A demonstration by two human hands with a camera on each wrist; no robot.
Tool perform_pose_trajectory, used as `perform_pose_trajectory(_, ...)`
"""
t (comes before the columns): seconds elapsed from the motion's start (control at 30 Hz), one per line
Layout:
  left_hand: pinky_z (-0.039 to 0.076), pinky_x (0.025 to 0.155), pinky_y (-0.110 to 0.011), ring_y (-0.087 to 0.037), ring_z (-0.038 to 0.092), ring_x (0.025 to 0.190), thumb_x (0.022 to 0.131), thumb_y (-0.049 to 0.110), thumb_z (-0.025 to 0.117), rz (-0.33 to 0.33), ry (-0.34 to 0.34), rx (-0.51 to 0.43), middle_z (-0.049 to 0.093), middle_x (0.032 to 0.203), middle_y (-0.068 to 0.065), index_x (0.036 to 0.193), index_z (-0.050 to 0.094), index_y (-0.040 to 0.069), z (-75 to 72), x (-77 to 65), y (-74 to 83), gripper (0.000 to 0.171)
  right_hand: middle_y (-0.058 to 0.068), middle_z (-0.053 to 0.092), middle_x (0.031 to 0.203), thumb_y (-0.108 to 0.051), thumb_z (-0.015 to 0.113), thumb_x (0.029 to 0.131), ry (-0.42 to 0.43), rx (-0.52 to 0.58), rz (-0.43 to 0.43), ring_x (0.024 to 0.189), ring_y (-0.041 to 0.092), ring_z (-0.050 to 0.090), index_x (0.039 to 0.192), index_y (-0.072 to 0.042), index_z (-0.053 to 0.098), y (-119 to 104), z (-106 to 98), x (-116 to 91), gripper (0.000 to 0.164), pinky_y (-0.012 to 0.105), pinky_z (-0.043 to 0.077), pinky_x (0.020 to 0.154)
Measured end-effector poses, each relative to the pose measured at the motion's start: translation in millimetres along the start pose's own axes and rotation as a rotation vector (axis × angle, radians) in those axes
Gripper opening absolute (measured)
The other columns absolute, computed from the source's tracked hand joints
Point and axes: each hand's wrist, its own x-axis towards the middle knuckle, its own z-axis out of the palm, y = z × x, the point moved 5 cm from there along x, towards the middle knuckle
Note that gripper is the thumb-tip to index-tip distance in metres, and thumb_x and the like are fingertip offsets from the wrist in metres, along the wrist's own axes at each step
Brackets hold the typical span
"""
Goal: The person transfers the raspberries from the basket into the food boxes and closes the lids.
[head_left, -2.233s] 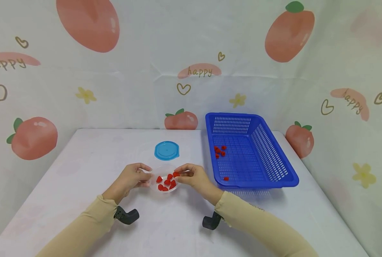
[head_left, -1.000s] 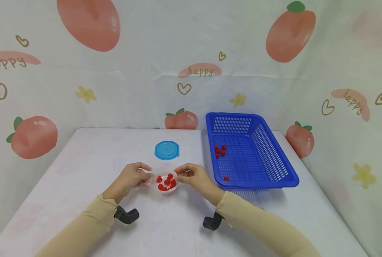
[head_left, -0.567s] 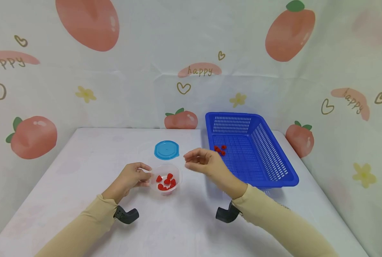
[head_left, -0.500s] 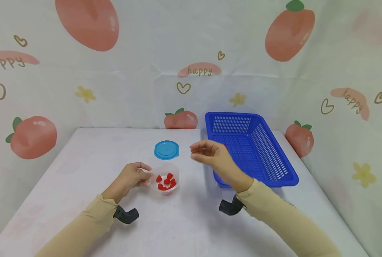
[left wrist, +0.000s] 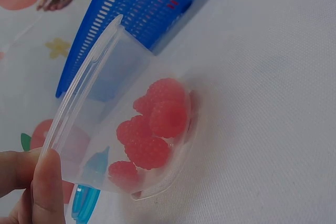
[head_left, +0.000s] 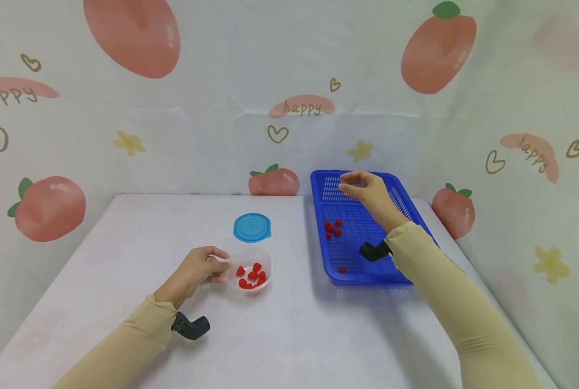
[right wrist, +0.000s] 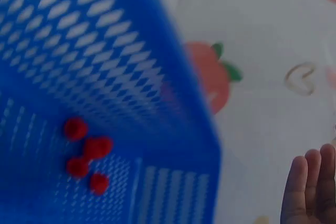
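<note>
My left hand [head_left: 197, 273] pinches the near-left rim of a clear plastic container [head_left: 247, 259] between thumb and fingers. Several red raspberries [left wrist: 148, 153] lie in the bottom of this container, which stands on the table. My right hand [head_left: 367, 189] is raised over the far part of a blue plastic basket [head_left: 354, 213]. Its fingers are slightly bent, thumb apart from them, and nothing shows between them. In the right wrist view the straight fingers [right wrist: 296, 184] are outside the basket's outline. Several more raspberries [head_left: 330, 227] sit on the basket floor along its left side.
A blue lid [head_left: 252, 227] lies flat on the table just behind the container, left of the basket. One single raspberry [head_left: 342, 270] rests near the basket's front edge. A patterned cloth wall [head_left: 197, 140] rises behind the white table [head_left: 279, 346].
My right hand has left the container's right rim, where a raspberry showed at its fingertips, and moved right and away over the basket. The left hand keeps its hold in place.
</note>
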Motion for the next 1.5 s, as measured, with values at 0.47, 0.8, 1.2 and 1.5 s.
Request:
perform_pose_trajectory(0.47,0.057,0.063,-0.022,-0.016,0.058,0.066,0.09,0.013,0.067,0.003,0.0,0.002,0.064,0.084,-0.01,0.119,0.056,-0.002,0.0,0.3,-0.1,0.034,0.026,0.054,0.13,-0.011,0.062,0.094,-0.125,-0.149,0.197,0.121,0.039,0.052,0.13,0.011,0.049,74,4,27,0.043,0.047,0.046,0.103)
perform_pose_trajectory(0.8,0.056,0.063,-0.022,-0.016,0.059,0.067,0.09,0.013,0.067,-0.002,0.003,0.005,0.063,0.081,-0.008,0.12,0.055,-0.001,0.0,-1.0,0.6,0.035,0.021,0.062,0.118,-0.009,0.066,0.091,-0.203,-0.3,0.267,0.107,0.033,0.061,0.12,0.01,0.058,101,12,29,0.036,0.042,0.052,0.096)
perform_pose_trajectory(1.2,0.056,0.062,-0.021,-0.015,0.058,0.065,0.09,0.012,0.067,-0.003,0.001,0.003,0.062,0.078,-0.007,0.119,0.055,-0.002,0.1,-1.9,1.1,0.035,0.015,0.064,0.102,-0.005,0.069,0.087,-0.262,-0.36,0.339,0.097,0.026,0.063,0.113,0.009,0.061,103,27,21,0.03,0.04,0.054,0.092)
perform_pose_trajectory(1.5,0.056,0.062,-0.021,-0.016,0.058,0.066,0.09,0.013,0.068,-0.007,0.015,0.007,0.062,0.079,-0.008,0.119,0.056,-0.001,0.0,-1.7,0.5,0.035,0.012,0.066,0.099,-0.001,0.069,0.087,-0.264,-0.383,0.346,0.093,0.021,0.064,0.107,0.007,0.063,105,29,22,0.023,0.039,0.054,0.092)
